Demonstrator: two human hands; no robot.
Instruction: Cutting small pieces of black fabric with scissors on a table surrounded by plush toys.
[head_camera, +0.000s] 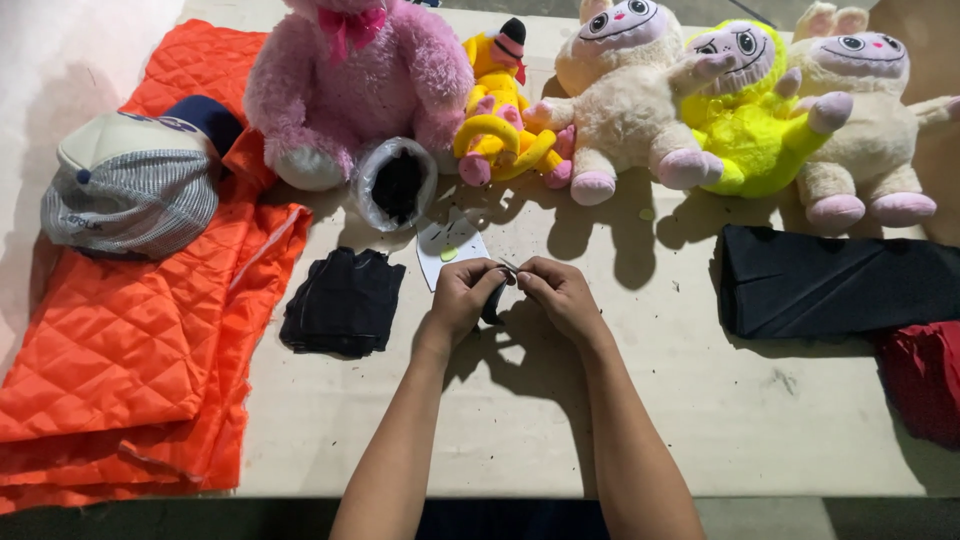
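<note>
where both hands (510, 290) meet, small dark fabric piece (494, 300), pinched, partly hidden

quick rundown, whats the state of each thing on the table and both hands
left hand: pinching a small black fabric piece
right hand: fingertips closed on a thin needle-like item, too small to tell
black fabric stack: folded flat
orange quilted fabric: folded, layered
cap: resting on the orange fabric
plush toys: sitting upright in a row
bag: open

Bright overhead light, sharp shadows (slight glare)
</note>
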